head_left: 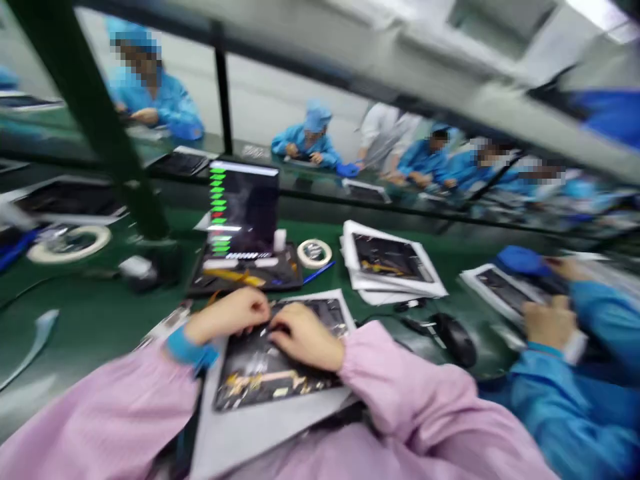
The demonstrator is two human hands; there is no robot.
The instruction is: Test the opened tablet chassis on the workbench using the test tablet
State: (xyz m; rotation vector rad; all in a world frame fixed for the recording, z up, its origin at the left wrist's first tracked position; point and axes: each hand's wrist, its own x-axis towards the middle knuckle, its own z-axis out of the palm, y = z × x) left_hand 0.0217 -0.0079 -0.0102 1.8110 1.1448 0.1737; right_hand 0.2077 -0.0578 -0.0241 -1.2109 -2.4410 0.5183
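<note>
On the green bench (pixel 425 243) right in front of me, the black open panel (pixel 245 360) lies on a white sheet (pixel 250 433), a little askew, with both my hands over its upper half. My left hand (pixel 240 308) and right hand (pixel 305 337) have their fingers curled in close to each other, thumbs tucked toward the fingertips; whether they pinch some small part or merely rest there I cannot tell, as blur and knuckles hide it. I judge the panel light and thin, fairly stiff across its width, its bare surface smooth enough to slip, and the exposed parts on it easily hurt, so I would take it by the outer edges and keep my palms off the middle. Counting round me: one panel under my hands, one lit screen (pixel 250 207) behind it, one blue wristband (pixel 185 345) at my left cuff, one small tape roll (pixel 315 244) and one larger tape roll (pixel 97 250) farther left, one blue pen (pixel 319 272), one black mouse (pixel 456 339), and one more panel (pixel 393 257) on white sheets to the right
</note>
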